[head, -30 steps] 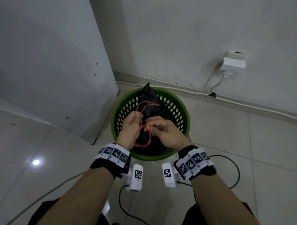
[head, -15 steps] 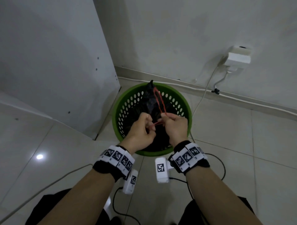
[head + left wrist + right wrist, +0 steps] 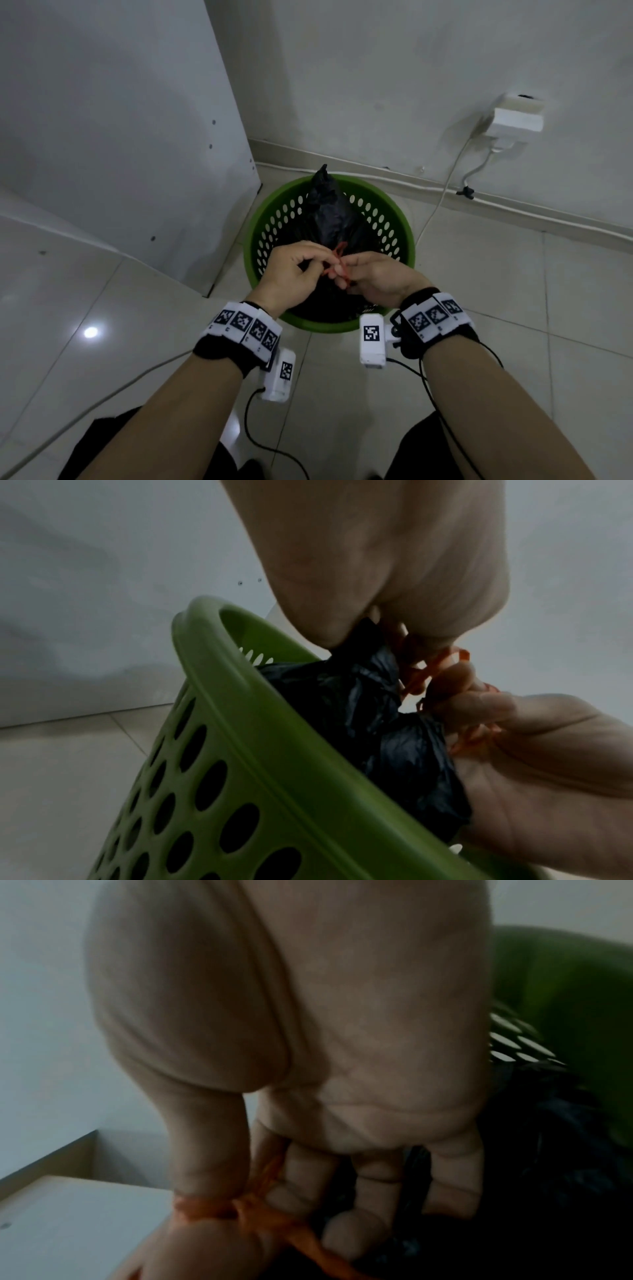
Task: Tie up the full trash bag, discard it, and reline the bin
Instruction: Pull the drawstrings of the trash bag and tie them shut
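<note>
While the black trash bag [image 3: 330, 219] sits inside the green bin [image 3: 402, 240], both hands meet right over its gathered neck, which makes sense: the bin props the full bag upright so nobody has to hold its weight during the tying. The left hand [image 3: 291, 270] has its fingers curled in, pinching the red drawstring [image 3: 337, 260] close to the bunched plastic, and from the left wrist view it looks like it's also pressing the neck of the bag shut. The right hand [image 3: 375, 277] has the same string looped around its fingers [image 3: 308, 1172] and is pinching it too (the orange-red strands cross right between the two thumbs). My guess is they're partway through a knot, keeping the hands tight together so the string doesn't slacken. Whether the knot is actually cinched I can't tell, the hands cover it. A pointed tail of bag pokes up past the far rim. Bin stands on the tiled floor [image 3: 479, 308] in the corner, next to a white cabinet [image 3: 120, 137], with a wall plug [image 3: 513, 120] and cable off to the right.
</note>
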Action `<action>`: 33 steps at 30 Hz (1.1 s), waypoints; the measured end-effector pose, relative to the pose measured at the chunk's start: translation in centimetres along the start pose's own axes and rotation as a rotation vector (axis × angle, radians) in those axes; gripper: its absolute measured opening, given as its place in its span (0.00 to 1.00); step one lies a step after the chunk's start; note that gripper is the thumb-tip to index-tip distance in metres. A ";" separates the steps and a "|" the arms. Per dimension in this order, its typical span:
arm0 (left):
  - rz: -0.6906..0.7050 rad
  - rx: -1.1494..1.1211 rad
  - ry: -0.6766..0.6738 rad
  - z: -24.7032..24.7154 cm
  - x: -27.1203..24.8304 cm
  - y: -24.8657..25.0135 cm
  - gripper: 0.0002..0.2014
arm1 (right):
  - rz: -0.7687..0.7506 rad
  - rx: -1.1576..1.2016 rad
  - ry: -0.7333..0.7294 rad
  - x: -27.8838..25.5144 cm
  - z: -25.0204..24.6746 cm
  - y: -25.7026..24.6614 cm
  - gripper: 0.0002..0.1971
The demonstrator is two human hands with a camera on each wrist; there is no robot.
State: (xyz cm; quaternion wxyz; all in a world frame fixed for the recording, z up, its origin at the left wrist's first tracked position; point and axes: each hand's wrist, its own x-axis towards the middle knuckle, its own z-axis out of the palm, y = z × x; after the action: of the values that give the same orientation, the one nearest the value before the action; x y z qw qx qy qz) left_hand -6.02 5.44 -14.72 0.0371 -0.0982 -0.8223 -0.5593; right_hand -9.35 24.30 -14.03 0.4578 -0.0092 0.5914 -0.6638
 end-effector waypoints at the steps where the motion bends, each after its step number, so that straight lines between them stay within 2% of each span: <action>1: 0.003 -0.022 -0.027 -0.2 -0.1 0.0 0.12 | -0.009 0.058 0.015 0.0 0.0 0.1 0.07; 4: -0.012 -0.043 -0.070 -0.4 -0.6 0.1 0.08 | -0.029 0.143 0.066 -0.1 0.1 0.0 0.07; 7: -0.078 0.039 0.018 -0.5 -0.6 0.2 0.04 | -0.021 0.180 0.134 -0.2 0.2 -0.2 0.08; 9: -0.105 0.062 0.079 -1.4 -0.3 0.7 0.11 | -0.037 0.179 0.222 -0.4 -0.1 -0.5 0.09; 11: -0.179 -0.074 0.155 -3.1 0.3 1.3 0.16 | -0.074 0.216 0.332 -0.8 -0.6 -0.8 0.10; 13: -0.287 -0.314 0.203 -4.8 0.8 2.1 0.19 | -0.110 0.285 0.412 -1.0 -1.1 -0.9 0.12; 15: -0.343 -0.579 0.188 -5.9 0.9 2.8 0.24 | -0.117 0.301 0.439 -1.2 -1.2 -1.2 0.12; 17: -0.358 -0.627 0.135 -6.8 0.7 3.3 0.25 | -0.124 0.264 0.469 -1.3 -1.0 -1.6 0.11; 18: -0.337 -0.517 0.098 -7.2 0.6 3.3 0.25 | -0.130 0.248 0.506 -1.4 -0.9 -1.7 0.11; 21: -0.155 -0.068 -0.046 -8.4 0.2 3.4 0.26 | -0.131 0.308 0.680 -1.2 -1.1 -1.7 0.11; 23: -0.108 0.054 -0.087 -9.6 -0.3 3.1 0.26 | -0.126 0.392 0.804 -0.9 -1.9 -1.7 0.12; 25: -0.091 0.169 -0.066 -11.1 -1.0 2.1 0.26 | -0.139 0.432 0.947 -0.5 -3.0 -1.8 0.12; 27: -0.104 0.267 0.001 -12.6 -1.3 0.7 0.24 | -0.158 0.372 1.051 -0.4 -3.7 -2.1 0.13; 30: -0.114 0.474 0.015 -13.5 -1.1 -0.9 0.20 | -0.190 0.151 1.024 -0.6 -3.4 -2.6 0.13; 32: -0.178 0.606 -0.095 -12.9 -0.7 -1.2 0.18 | -0.204 0.020 0.969 -0.8 -3.3 -2.7 0.13; 33: -0.220 0.671 -0.175 -12.4 -0.6 -1.0 0.21 | -0.210 -0.024 0.953 -1.0 -3.3 -2.7 0.12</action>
State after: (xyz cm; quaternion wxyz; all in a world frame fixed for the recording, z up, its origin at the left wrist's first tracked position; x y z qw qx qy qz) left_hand -6.21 -6.49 -11.19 -0.0637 -0.0390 -0.9657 -0.2486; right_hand -12.22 27.14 -12.38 0.0666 0.2307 0.7387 -0.6299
